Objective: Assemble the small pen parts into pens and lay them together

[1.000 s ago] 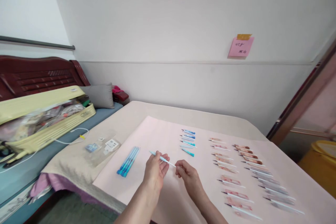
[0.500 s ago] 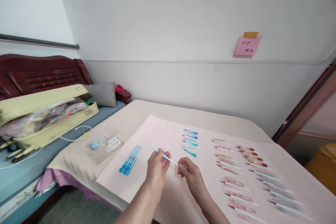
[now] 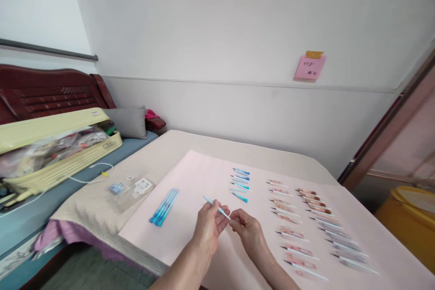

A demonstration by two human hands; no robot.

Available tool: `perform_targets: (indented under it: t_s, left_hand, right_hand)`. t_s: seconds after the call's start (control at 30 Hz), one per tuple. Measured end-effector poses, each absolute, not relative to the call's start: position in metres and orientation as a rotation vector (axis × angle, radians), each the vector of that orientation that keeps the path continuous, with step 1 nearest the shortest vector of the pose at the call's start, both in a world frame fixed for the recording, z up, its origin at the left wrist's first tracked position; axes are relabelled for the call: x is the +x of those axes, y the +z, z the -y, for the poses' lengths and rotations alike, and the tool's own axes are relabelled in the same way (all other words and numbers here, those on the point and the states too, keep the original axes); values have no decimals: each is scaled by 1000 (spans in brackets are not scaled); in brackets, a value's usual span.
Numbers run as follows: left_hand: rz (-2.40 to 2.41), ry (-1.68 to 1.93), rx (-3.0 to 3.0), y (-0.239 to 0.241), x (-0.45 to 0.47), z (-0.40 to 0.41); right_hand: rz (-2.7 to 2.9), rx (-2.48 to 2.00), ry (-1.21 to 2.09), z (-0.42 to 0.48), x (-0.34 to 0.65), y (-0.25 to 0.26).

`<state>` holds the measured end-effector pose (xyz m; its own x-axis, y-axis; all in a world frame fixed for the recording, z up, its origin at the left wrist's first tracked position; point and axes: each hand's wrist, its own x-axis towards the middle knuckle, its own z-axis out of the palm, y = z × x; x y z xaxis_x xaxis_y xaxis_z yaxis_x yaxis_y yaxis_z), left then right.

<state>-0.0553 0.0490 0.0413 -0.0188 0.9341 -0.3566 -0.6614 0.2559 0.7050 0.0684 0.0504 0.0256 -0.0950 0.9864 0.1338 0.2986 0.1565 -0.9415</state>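
Ok, I've 1 pale-blue pen (image 3: pixel 222 211) over the pink sheet (image 3: pixel 200 167): L hand (image 3: pixel 208 224) pinches it mid-barrel, R hand (image 3: pixel 249 232) its near end, tip hidden. Approx 4 blue pens (image 3: pixel 165 207) at L, overlapped. 1 yellow case (image 3: pixel 98 149), cut off L. 1 pink note (image 3: pixel 310 68): "45…", rest illegible.

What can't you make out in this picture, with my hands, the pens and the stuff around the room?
All in the head view:
Lower end of the light-blue pen: hidden by the fingers of the right hand.
Writing on the pink note: too small and blurred to read.
Print on the white card: too small.
Left end of the yellow suitcase: cut off by the left edge.
Rest of the yellow bin: cut off by the right edge.
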Motion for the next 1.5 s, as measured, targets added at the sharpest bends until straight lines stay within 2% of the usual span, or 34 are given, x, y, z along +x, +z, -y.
perform_targets:
  t_s: [0.27,0.43,0.57,0.77,0.97,1.3,1.5]
  left_hand:
    - [-813,1112,550,69,-40,-13]
    - [-761,1103,697,86,-32,10]
    - [-831,1121,734,82,-25,13]
    - [-968,1128,651,68,-20,7]
    - [-956,1054,598,73,-17,9]
    - [-945,1044,487,80,-14,9]
    - [-1017,1128,452,77,-21,3]
  right_hand:
    - [1449,-1281,1236,-3,114,42]
    - [1326,-1274,1348,26,129,42]
    - [1184,-1274,1392,32,132,40]
    - [1130,-1266,1332,33,134,48]
    - [1249,-1334,1249,33,141,51]
    - [1095,-1285,1164,31,147,52]
    - [1247,-1429,955,30,159,54]
